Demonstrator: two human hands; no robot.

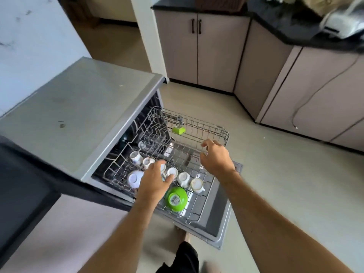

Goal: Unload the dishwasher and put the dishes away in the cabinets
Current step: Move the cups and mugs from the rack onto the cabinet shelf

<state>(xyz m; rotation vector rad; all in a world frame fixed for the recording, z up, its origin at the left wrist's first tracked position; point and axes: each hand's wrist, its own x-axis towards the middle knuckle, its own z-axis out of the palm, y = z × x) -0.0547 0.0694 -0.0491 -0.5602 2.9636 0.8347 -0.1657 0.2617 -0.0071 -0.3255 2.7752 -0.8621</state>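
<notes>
The dishwasher [82,107] stands open with its wire rack [197,123] pulled out over the lowered door [220,219]. Several white cups [183,178] sit upside down in the rack, with a white bowl [134,179] at the left and a green bowl [175,198] turned over at the front. My left hand [154,181] hovers over the cups with relaxed fingers and holds nothing. My right hand [215,157] hangs above the bare right part of the rack, fingers loosely curled and empty.
Closed beige base cabinets [197,48] with black handles line the far wall and the right side under a dark countertop [285,26]. A white appliance [342,22] sits on that counter, its cord trailing down. A green clip [178,130] hangs on the rack's far rail.
</notes>
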